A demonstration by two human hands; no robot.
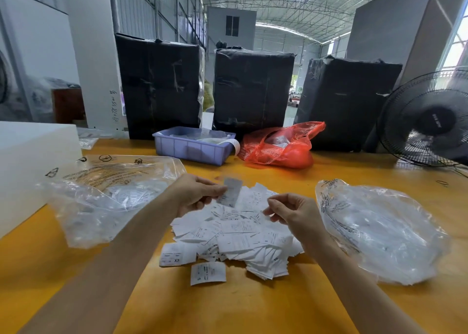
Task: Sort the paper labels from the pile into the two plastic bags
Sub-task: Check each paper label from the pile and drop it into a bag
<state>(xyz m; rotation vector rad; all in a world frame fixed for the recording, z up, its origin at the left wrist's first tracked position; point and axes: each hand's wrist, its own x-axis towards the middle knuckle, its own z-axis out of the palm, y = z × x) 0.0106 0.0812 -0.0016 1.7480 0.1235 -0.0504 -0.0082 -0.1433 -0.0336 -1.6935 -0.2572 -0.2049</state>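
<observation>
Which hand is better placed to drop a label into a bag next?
The left hand: it already pinches a label above the pile, beside the left bag. The right hand seems to hold nothing.

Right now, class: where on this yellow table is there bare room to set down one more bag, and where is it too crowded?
Bare patches: the near edge in front of the label pile, between the forearms; and the strip between the red bag and the right clear bag. Crowded: the middle, where the left hand and right hand work; the left clear bag fills its side.
</observation>
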